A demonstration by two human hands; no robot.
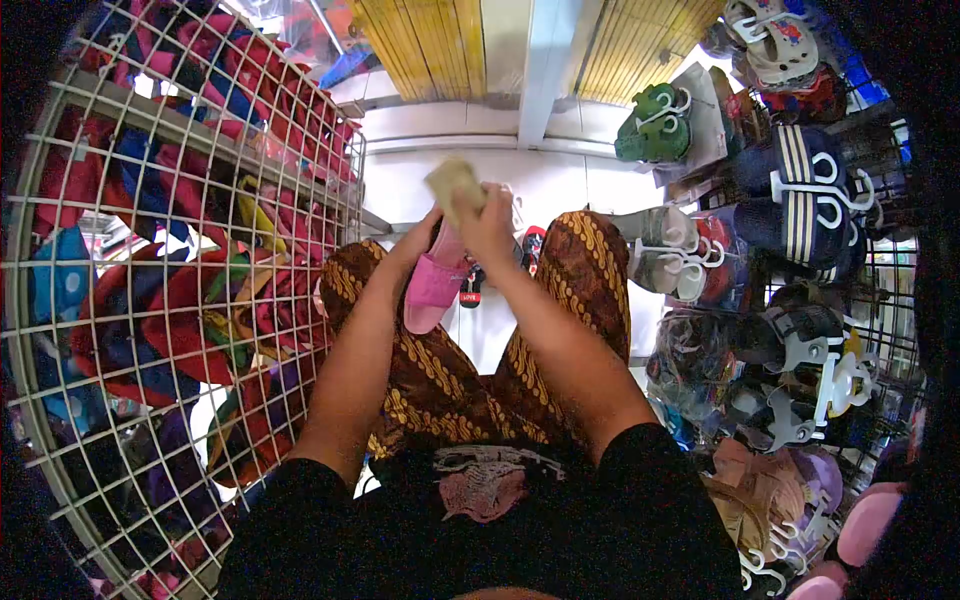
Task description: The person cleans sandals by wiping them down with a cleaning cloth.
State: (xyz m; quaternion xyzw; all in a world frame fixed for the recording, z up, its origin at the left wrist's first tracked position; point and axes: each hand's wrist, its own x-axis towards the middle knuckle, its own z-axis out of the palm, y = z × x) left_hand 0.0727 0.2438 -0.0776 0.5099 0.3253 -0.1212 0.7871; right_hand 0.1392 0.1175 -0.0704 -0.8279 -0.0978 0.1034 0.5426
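Between my knees I hold a pink slide sandal (436, 285), its toe end pointing back toward me. My left hand (422, 236) is closed around its far heel part. In my right hand (487, 228) is a folded pale yellow cloth (453, 186), gripped right over the heel end of the sandal. The cloth looks slightly blurred. Partly hidden behind my right forearm, a small black sandal with a red label (470, 297) lies below on the white floor.
On the left stands a wire grid rack (185, 235) packed with colourful footwear. Along the right hang green clogs (655, 125), navy striped slides (800, 195) and grey sandals (665, 250) on white hangers. Yellow slatted panels (425, 45) stand ahead, beyond the white tiled floor (560, 180).
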